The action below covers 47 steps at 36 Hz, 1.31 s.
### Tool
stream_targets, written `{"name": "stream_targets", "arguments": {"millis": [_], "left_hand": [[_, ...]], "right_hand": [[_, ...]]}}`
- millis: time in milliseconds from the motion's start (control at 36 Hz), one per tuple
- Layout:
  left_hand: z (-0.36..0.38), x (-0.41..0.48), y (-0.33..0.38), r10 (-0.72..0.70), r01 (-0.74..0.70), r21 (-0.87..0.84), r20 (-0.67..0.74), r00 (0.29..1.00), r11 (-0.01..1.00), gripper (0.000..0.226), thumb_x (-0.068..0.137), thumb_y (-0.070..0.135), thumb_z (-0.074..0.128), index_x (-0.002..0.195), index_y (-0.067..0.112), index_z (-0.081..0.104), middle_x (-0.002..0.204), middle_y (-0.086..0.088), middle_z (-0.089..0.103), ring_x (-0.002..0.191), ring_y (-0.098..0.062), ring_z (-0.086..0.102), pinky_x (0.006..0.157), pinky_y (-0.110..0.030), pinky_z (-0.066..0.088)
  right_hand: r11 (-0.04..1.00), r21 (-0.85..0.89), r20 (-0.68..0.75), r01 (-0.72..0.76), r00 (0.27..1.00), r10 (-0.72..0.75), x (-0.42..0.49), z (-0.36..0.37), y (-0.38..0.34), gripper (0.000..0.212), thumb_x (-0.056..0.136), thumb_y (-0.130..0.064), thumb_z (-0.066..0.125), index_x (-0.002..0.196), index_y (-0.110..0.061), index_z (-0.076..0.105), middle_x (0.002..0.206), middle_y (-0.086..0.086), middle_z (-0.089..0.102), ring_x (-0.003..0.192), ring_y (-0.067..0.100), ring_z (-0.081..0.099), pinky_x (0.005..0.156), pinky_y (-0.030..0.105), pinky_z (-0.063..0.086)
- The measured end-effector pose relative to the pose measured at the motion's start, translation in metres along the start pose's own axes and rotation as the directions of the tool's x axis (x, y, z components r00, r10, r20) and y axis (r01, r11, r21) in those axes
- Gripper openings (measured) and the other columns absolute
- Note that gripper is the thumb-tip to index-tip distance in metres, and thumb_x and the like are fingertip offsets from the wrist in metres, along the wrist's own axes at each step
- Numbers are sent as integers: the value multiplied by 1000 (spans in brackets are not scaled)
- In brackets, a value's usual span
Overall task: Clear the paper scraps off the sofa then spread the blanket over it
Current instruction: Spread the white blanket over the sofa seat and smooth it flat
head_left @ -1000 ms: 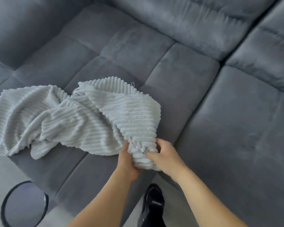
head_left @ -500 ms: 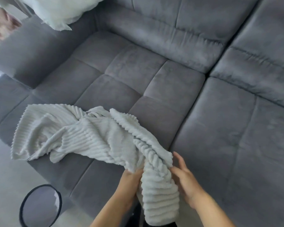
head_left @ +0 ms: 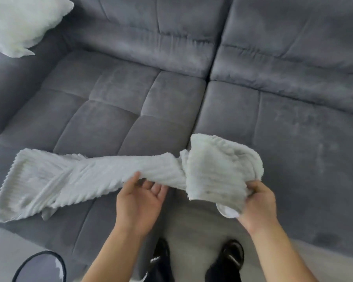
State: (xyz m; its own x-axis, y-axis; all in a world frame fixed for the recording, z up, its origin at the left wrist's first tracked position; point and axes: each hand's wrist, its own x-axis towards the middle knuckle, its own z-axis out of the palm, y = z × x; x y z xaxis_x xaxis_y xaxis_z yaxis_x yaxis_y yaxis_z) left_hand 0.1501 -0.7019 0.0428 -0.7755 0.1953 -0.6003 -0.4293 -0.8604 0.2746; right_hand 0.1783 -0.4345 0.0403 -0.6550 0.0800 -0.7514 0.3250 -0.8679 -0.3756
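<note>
Small white lettering on the straps of the black left slipper and right slipper, blurred, illegible.

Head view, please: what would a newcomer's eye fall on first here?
The white ribbed blanket, twisted into a long band across the front of the grey sofa. The right hand grips its bunched end at lower right, while the left hand lies open, palm up, at its lower edge. A white pillow sits at top left.
</note>
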Motion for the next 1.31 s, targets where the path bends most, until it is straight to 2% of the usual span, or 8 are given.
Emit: {"name": "stream_targets", "arguments": {"millis": [167,445,583,750,972,1111,1195,1306], "left_hand": [[60,32,-69,-90,93,76,-33,995,993,17,81,25,82,74,20,67,81,3,62,71,-16,62,77,-29,55],[151,117,-191,-259,224,430,23,966,875,26,87,33,73,109,19,73,113,-1,73,90,-18,69,74,-30,54],[127,162,-262,-6,344,741,-418,909,576,13,91,15,65,103,10,68,82,-7,68,71,-22,68,58,-31,45],[58,161,-304,187,539,807,-583,791,240,7,83,9,61,82,3,59,70,-13,58,66,-26,54,57,-33,40],[104,205,-310,420,35,919,146,896,-393,23,88,32,69,73,22,54,64,11,57,57,-11,53,53,-32,47],[120,280,-305,-26,-139,539,212,977,-831,96,80,53,74,155,35,18,165,-2,12,154,-25,14,119,-53,25],[103,309,-300,-153,-130,387,-28,988,-913,124,75,65,71,155,39,-21,168,-1,-15,156,-24,-14,121,-64,3],[75,325,-295,-234,-188,293,-131,963,-938,122,65,76,62,156,37,-9,166,-7,-7,153,-31,0,119,-61,13]], "right_hand": [[973,185,45,136,988,-146,1,-44,-84,56,88,-7,45,141,-11,60,143,14,59,132,34,57,103,46,50],[912,355,87,204,964,-249,26,-139,-233,54,95,-13,46,149,-15,50,149,9,54,137,30,53,113,43,39],[996,64,-554,55,832,-11,58,-209,-237,31,91,-12,54,120,-13,65,101,4,68,75,15,66,61,21,47],[999,16,-560,-38,827,40,71,-241,-250,16,90,-8,58,104,-9,65,83,6,66,65,16,61,56,24,43],[964,-266,-649,-11,741,-171,123,-244,-286,8,90,-8,63,93,-2,66,84,8,65,68,18,60,59,25,50],[486,-874,-346,-29,740,-577,160,-221,-304,22,86,-17,56,105,-20,66,100,-6,66,94,19,62,82,36,51],[95,-994,-103,-56,782,-615,192,-208,-308,37,85,-26,59,122,-25,60,111,1,62,103,24,56,82,35,46],[-350,-912,10,-216,839,-544,253,-192,-316,83,83,-57,66,153,-38,25,156,6,34,142,38,29,106,55,38]]}}
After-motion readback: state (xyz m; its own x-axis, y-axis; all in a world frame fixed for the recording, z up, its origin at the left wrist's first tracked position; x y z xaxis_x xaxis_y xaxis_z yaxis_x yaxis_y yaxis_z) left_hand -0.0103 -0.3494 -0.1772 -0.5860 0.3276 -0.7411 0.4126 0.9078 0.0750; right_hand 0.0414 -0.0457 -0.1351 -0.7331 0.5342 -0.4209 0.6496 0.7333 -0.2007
